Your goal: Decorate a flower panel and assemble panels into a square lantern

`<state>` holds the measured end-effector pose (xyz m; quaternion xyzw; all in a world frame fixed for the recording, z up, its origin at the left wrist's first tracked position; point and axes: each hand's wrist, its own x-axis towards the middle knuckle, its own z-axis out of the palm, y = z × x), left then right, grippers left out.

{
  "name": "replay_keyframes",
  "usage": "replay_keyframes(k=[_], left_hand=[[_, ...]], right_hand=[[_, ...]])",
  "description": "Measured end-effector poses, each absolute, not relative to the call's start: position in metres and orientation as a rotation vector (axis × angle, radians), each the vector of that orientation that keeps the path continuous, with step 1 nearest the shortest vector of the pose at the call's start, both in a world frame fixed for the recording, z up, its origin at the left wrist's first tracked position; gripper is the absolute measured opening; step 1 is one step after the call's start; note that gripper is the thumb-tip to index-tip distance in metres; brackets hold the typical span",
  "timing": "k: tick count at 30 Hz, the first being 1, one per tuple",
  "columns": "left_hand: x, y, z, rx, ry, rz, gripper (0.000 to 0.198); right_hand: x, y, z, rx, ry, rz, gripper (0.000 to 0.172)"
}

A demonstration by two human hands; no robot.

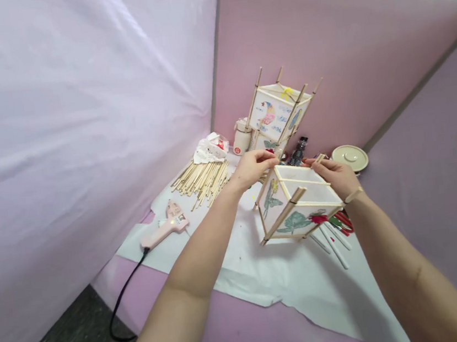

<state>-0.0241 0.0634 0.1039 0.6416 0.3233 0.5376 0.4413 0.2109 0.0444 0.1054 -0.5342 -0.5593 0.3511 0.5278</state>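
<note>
A box-shaped lantern with a wooden stick frame and white panels painted with green leaves and red and yellow flowers is between my hands. My left hand pinches its far left corner post. My right hand grips the far right corner, where a stick end shows by the fingers. The fingertips of both hands are partly hidden. The lantern is tilted toward me, showing its top with a thin stick across it. Behind it stands a taller lantern with a moon picture on one panel.
Wooden sticks lie in a pile at left, below a crumpled plastic bag. A pink glue gun with a black cord rests in front. White glue sticks, a cream lid and a white bottle are around the lanterns.
</note>
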Motion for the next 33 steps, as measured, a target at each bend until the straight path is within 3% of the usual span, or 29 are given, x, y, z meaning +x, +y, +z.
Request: replay_keyframes(k=[22,26,33], left_hand=[[-0.027,0.059,0.108,1.894,0.818,1.300,0.008],[-0.030,0.054,0.111,1.935,0.839,1.282,0.010],[-0.036,0.043,0.124,1.953,0.859,1.415,0.029]], right_hand=[[0.218,0.047,0.110,-1.347,-1.480,0.779,0.035],[0.222,0.042,0.118,-1.165,-1.404,0.926,0.036],[0.230,0.014,0.143,-1.105,-1.297,0.940,0.018]])
